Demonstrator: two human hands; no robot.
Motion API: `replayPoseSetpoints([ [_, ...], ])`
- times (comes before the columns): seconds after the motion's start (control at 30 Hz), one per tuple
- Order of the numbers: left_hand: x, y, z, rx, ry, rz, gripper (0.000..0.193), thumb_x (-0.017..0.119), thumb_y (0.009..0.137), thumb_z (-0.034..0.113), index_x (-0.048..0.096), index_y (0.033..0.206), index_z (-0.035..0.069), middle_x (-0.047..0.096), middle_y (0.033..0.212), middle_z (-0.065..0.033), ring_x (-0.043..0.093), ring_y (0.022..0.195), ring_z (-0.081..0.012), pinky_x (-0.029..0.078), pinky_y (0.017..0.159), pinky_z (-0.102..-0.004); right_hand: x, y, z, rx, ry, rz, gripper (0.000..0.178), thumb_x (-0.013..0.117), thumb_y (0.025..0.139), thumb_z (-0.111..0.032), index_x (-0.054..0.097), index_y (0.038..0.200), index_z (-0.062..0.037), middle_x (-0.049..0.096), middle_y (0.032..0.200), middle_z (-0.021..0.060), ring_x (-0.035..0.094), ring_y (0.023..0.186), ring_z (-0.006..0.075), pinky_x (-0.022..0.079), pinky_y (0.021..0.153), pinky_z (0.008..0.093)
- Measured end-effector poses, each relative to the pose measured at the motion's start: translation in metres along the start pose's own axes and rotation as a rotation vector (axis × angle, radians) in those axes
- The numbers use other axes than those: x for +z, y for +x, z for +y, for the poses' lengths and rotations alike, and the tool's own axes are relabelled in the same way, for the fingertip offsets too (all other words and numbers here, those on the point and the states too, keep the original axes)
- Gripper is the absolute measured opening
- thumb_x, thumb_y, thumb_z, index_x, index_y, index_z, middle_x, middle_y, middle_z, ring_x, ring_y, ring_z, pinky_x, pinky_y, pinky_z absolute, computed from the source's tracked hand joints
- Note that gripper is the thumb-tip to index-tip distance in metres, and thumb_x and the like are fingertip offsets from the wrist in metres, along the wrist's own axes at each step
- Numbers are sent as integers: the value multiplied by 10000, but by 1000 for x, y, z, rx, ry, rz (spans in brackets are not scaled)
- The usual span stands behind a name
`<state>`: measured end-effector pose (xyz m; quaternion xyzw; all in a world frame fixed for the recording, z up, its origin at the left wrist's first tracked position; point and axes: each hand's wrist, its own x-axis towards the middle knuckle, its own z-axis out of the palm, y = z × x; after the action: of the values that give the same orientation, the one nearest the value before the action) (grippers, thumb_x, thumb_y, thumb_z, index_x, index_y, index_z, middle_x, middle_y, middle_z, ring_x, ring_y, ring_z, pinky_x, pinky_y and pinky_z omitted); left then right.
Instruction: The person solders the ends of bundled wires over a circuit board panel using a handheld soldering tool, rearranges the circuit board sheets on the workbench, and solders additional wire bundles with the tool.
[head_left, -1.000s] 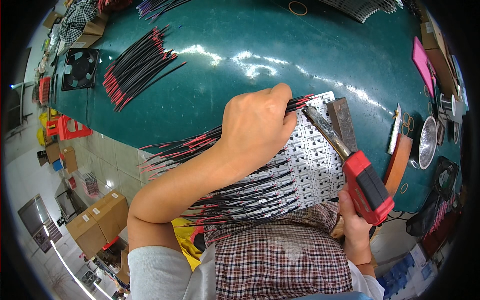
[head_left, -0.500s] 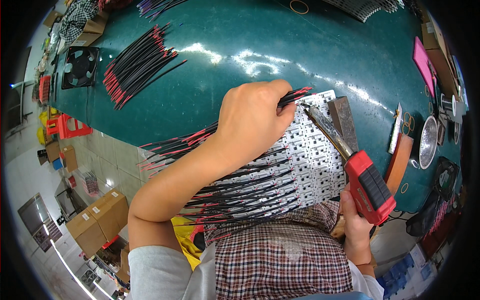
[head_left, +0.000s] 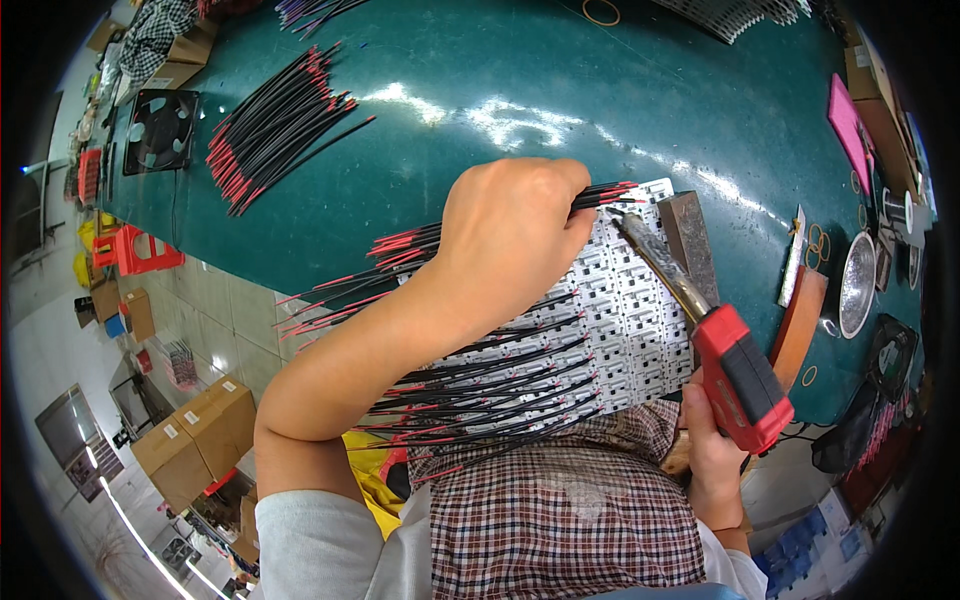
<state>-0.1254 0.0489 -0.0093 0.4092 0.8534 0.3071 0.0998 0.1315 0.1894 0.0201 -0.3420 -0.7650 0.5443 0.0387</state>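
My left hand (head_left: 515, 215) is closed on a small bundle of black wires (head_left: 605, 194), their red tips sticking out to the right over the far end of a white circuit board panel (head_left: 640, 320). Low on the right, my right hand (head_left: 712, 450) grips a red and black soldering iron (head_left: 742, 375). Its metal tip is close to the panel's far edge, just below the held wire ends. Rows of black wires (head_left: 490, 390) with red ends lie across the panel's left part. A dark metal block (head_left: 689, 245) rests along the panel's right edge.
A pile of black wires (head_left: 285, 130) lies at the far left of the green table (head_left: 420, 150), beside a black fan (head_left: 160, 130). On the right are a metal bowl (head_left: 857, 285), a brown strip (head_left: 800, 325), rubber bands (head_left: 817, 245) and a wire spool (head_left: 898, 210).
My left hand has shifted slightly right with the wires. More red wire ends now show to the left of its wrist. The iron's tip has moved a little right and down.
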Motion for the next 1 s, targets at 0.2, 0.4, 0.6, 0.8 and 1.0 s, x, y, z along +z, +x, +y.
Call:
replayPoseSetpoints([
  [0.2,0,1,-1,25,33,2,224,765,811,180,645,768,-4,639,675,-173,648,626,-358,500,585,-439,1,-9,17,-205,-41,78,294,707,903,-13,605,1178,15,636,866,59,557,619,96,445,545,243],
  [0.4,0,1,0,-33,-17,-51,237,720,894,232,647,863,8,644,675,-169,665,656,-369,504,596,-451,3,-14,23,-123,81,183,337,697,911,-18,581,1225,22,616,845,62,526,583,88,409,504,229],
  [0.6,-12,4,1,-34,101,-20,225,631,989,263,637,971,38,657,712,-152,662,664,-362,503,589,-440,3,-15,23,-140,107,197,358,696,910,-21,568,1241,24,611,867,70,516,564,87,400,493,226],
  [0.8,-45,4,17,108,257,157,173,672,941,146,647,1091,63,657,729,-139,657,636,-333,486,571,-397,-3,-20,23,-97,95,160,347,695,917,-46,569,1233,18,603,859,64,521,577,87,402,501,226],
  [1.0,-17,-21,21,-84,-33,-96,223,701,839,57,602,1038,66,668,715,-137,670,623,-322,494,567,-395,-7,-28,23,-55,29,94,297,714,911,-62,605,1182,-4,599,858,43,524,599,82,414,537,235],
])
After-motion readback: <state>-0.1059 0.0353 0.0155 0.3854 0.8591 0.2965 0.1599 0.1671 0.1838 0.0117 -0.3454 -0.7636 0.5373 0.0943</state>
